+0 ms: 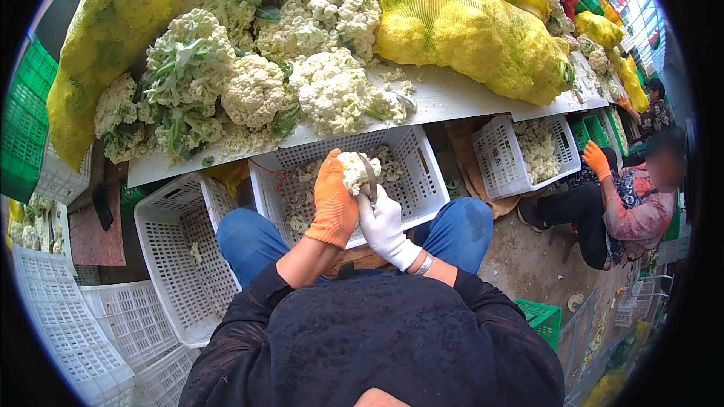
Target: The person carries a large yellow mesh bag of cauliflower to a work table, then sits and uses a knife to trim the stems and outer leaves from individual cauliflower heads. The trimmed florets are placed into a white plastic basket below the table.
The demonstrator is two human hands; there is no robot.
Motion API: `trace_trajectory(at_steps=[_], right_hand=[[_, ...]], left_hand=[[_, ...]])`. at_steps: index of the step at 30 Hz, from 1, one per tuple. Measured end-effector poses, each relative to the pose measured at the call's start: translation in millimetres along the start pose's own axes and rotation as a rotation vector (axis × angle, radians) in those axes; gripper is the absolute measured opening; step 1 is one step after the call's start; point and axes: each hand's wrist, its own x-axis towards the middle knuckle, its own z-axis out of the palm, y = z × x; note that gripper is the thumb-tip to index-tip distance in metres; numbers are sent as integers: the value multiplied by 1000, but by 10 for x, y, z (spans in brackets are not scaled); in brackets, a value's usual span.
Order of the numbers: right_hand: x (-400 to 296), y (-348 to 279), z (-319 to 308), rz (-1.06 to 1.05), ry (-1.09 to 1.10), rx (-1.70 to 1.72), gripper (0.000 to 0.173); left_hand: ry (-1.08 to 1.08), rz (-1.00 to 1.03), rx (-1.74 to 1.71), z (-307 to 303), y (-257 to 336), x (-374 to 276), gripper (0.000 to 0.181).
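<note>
My left hand (pixel 332 203), in an orange glove, grips a cauliflower piece (pixel 354 172) above a white plastic crate (pixel 427 181) between my knees. In a white glove, my right hand (pixel 386 229) is closed around a knife, whose curved blade (pixel 370 176) lies against the piece's right side. The handle is hidden in my fist. Cauliflower florets (pixel 387 161) lie in the crate below, partly covered by my hands. Beyond the crate, whole cauliflower heads (pixel 253 90) are heaped on the white tabletop (pixel 447 87).
Yellow mesh sacks of cauliflower (pixel 464 34) rest on the table. A white crate (pixel 186 254) with one small scrap stands at my left. To the right, another crate (pixel 498 164) holds florets, near a seated co-worker (pixel 633 215) with an orange glove. Stacked crates (pixel 73 305) fill the lower left.
</note>
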Motion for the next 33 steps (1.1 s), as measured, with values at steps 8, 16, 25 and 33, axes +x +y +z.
trace_trajectory(at_steps=[8,16,25,33], right_hand=[[1,135,83,83,-62,-88,19],[-8,313,198,184,-231,-248,28],[208,244,77,680,-428,323,38],[115,862,261,255,-457,-428,25]], left_hand=[[28,-11,56,-86,-90,63,31],[73,-95,225,-213,-115,79,25],[366,43,535,-610,-431,212,34],[111,-242,475,-701,-334,257,30]])
